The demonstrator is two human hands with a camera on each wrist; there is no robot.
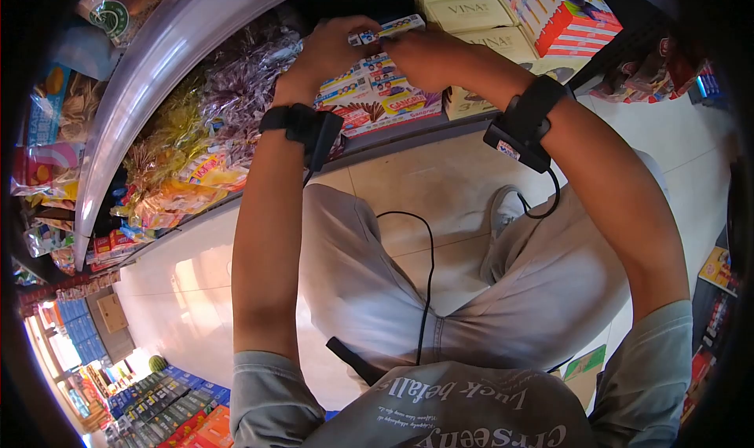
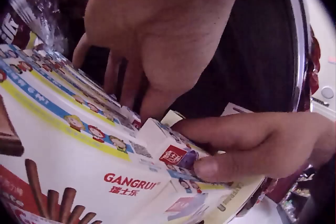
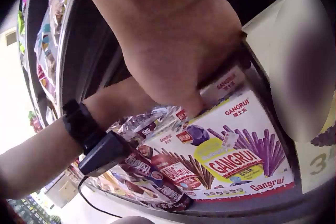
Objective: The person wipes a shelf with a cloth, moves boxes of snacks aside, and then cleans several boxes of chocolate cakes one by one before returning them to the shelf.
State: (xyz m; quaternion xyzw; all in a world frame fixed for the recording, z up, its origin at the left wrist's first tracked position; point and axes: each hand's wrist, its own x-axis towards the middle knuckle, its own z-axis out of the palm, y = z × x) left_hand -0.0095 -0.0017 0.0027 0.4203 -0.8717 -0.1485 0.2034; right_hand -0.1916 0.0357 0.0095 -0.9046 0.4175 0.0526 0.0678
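Right hand (image 1: 424, 59): at top centre of the head view; thumb and finger pinch a small carton (image 2: 170, 148), which lies at lower centre of the left wrist view. The carton tilts over the tops of the Gangrui boxes (image 1: 377, 106).

Left hand (image 1: 334, 47): just left of the right hand in the head view, fingers pointing down at the box tops; fingertips hidden, so whether it grips anything cannot be told.

Gangrui boxes: packed on the shelf (image 1: 389, 140), upper centre of the head view. Packets (image 1: 236, 75) lie to their left. Vina boxes (image 1: 467, 12) are stacked to their right, with red-and-white boxes (image 1: 577, 32) at upper right.
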